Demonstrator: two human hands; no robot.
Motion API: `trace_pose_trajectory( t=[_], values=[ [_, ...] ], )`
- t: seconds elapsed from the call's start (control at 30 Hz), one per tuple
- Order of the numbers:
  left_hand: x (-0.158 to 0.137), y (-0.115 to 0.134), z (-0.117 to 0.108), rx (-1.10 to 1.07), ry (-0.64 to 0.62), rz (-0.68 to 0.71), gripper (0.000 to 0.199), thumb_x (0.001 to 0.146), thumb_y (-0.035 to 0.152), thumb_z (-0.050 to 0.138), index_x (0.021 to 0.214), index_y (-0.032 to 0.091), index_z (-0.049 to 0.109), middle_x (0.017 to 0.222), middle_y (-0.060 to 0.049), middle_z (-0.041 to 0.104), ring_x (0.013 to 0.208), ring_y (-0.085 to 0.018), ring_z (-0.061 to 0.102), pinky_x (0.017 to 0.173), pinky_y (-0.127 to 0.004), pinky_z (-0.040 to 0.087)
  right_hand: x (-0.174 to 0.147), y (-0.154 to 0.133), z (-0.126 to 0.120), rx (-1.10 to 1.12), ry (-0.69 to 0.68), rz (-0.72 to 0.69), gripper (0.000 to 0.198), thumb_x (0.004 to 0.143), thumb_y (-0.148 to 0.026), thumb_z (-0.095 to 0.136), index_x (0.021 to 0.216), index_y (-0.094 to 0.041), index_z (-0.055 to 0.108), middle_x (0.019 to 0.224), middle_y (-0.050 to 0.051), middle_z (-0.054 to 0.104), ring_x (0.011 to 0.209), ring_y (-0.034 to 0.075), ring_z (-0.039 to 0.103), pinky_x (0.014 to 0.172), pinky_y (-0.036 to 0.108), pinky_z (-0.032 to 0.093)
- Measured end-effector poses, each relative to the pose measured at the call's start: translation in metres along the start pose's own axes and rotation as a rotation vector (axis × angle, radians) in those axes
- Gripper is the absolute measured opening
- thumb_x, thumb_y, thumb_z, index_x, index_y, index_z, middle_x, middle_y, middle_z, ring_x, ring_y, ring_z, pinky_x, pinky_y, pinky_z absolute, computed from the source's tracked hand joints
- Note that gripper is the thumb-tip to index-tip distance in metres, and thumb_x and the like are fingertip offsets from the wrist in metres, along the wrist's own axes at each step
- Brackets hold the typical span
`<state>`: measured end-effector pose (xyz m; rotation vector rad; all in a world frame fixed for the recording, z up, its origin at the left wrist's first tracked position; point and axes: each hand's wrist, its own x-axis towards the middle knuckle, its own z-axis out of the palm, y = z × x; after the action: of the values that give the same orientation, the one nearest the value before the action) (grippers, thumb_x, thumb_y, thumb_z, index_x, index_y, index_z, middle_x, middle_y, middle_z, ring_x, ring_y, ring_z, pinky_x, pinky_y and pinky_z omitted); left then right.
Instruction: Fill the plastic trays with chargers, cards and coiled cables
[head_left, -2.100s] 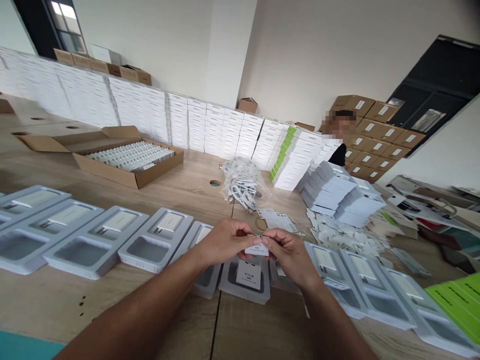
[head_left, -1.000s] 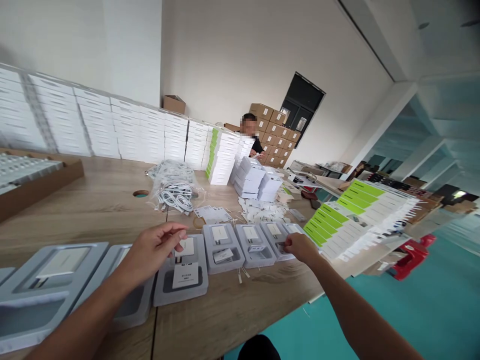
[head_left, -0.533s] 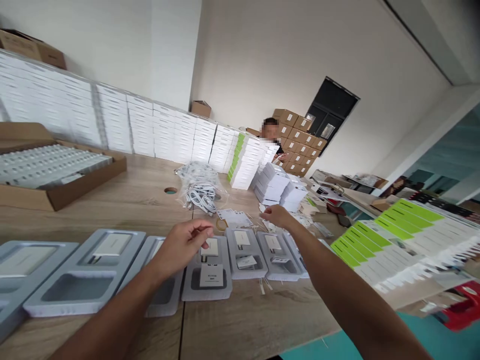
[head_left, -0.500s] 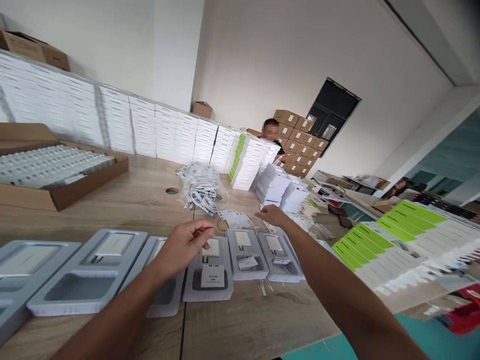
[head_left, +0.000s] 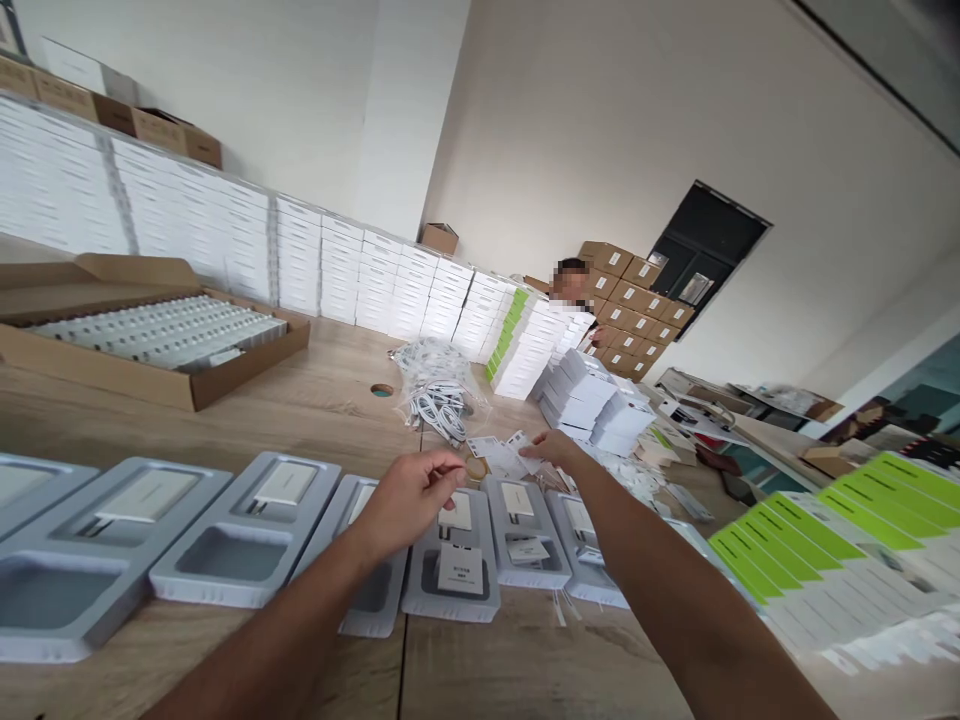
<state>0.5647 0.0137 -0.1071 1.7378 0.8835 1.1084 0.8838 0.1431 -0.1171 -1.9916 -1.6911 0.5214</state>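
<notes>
1. Behind the wood-grain desk (head_left: 337, 400) rises a plain pale wall (head_left: 570, 130).
2. Flat white cardboard boxes (head_left: 300, 260) stack along the desk's far edge.
3. Grey moulded plastic trays (head_left: 214, 590) line its near edge.
4. The left hand (head_left: 421, 490) hangs half-curled above them, nothing visible in it; the right hand (head_left: 551, 448) has fingertips together at loose white printed paper sheets (head_left: 499, 460), midway toward the far edge; whether it grips one, I cannot tell.
5. Apparently partway along: three trays hold folded white paper cards (head_left: 460, 570); those toward the left edge show none.
</notes>
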Motion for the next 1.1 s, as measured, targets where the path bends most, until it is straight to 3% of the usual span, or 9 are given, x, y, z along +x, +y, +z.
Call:
trace_pose_trajectory(
  t=[0.1,0.2,0.3,0.4,0.53,0.7,0.83,0.97,1.1],
  values=[
    [0.001,-0.003,0.000,-0.033,0.015,-0.033,0.026,0.084,0.043,0.052,0.079,0.020,0.064,0.075,0.002,0.063,0.062,-0.014,0.063,0.060,-0.024,0.045,-0.016,-0.020,-0.009,0.134,-0.038,0.010,0.036,0.062,-0.038,0.079,0.084,-0.012,0.067,0.066,0.005,0.068,0.054,0.014,0.056,0.046,0.023,0.037],
    [0.002,-0.006,0.001,-0.111,0.003,-0.121,0.034,0.082,0.051,0.054,0.080,0.018,0.063,0.078,-0.001,0.065,0.064,-0.015,0.064,0.051,-0.022,0.042,-0.050,-0.054,0.000,0.356,-0.158,-0.093,0.047,0.069,-0.048,0.073,0.101,-0.013,0.065,0.084,0.007,0.071,0.066,0.015,0.062,0.055,0.024,0.044],
    [0.003,-0.009,0.002,-0.269,-0.063,-0.177,0.040,0.075,0.053,0.063,0.090,0.017,0.064,0.087,-0.005,0.068,0.071,-0.017,0.066,0.049,-0.020,0.043,-0.096,-0.090,0.022,0.677,-0.334,-0.252,0.046,0.068,-0.048,0.076,0.099,-0.015,0.066,0.084,0.004,0.069,0.067,0.015,0.060,0.060,0.025,0.045],
    [0.004,-0.010,0.001,-0.387,-0.096,-0.182,0.040,0.071,0.048,0.070,0.092,0.015,0.065,0.079,-0.006,0.068,0.069,-0.017,0.067,0.053,-0.022,0.049,-0.133,-0.109,0.044,0.767,-0.357,-0.364,0.036,0.073,-0.048,0.072,0.087,-0.016,0.066,0.074,0.000,0.064,0.064,0.012,0.054,0.059,0.023,0.041],
    [0.004,-0.009,-0.001,-0.419,-0.102,-0.253,0.035,0.072,0.043,0.070,0.089,0.013,0.065,0.071,-0.006,0.068,0.062,-0.016,0.067,0.054,-0.023,0.051,-0.146,-0.101,0.056,0.794,-0.317,-0.355,0.033,0.082,-0.049,0.064,0.095,-0.019,0.064,0.075,-0.001,0.062,0.064,0.011,0.052,0.058,0.022,0.041],
    [0.004,-0.004,0.001,-0.405,-0.189,-0.347,0.023,0.077,0.035,0.062,0.085,0.014,0.064,0.066,-0.004,0.067,0.059,-0.016,0.067,0.053,-0.024,0.052,-0.147,-0.080,0.053,0.908,-0.424,-0.319,0.034,0.082,-0.045,0.065,0.108,-0.024,0.060,0.082,0.000,0.064,0.065,0.012,0.055,0.060,0.023,0.044],
    [0.003,-0.003,0.003,-0.376,-0.168,-0.367,0.021,0.079,0.032,0.061,0.088,0.014,0.064,0.069,-0.005,0.068,0.060,-0.016,0.067,0.055,-0.024,0.052,-0.149,-0.075,0.052,0.983,-0.477,-0.285,0.033,0.082,-0.040,0.065,0.112,-0.027,0.059,0.087,0.000,0.066,0.064,0.011,0.054,0.056,0.021,0.041],
    [0.003,-0.001,0.004,-0.448,-0.134,-0.397,0.019,0.077,0.030,0.061,0.084,0.012,0.063,0.069,-0.007,0.069,0.061,-0.018,0.068,0.056,-0.026,0.053,-0.147,-0.072,0.056,1.059,-0.436,-0.303,0.023,0.082,-0.038,0.064,0.101,-0.025,0.063,0.073,-0.002,0.062,0.056,0.009,0.048,0.050,0.020,0.034],
    [0.003,-0.001,0.003,-0.498,-0.134,-0.399,0.027,0.080,0.037,0.057,0.085,0.012,0.063,0.074,-0.009,0.070,0.065,-0.019,0.069,0.057,-0.027,0.054,-0.145,-0.070,0.059,1.006,-0.293,-0.430,0.017,0.085,-0.037,0.060,0.084,-0.021,0.066,0.071,-0.001,0.060,0.058,0.009,0.049,0.051,0.021,0.035]
  ],
)
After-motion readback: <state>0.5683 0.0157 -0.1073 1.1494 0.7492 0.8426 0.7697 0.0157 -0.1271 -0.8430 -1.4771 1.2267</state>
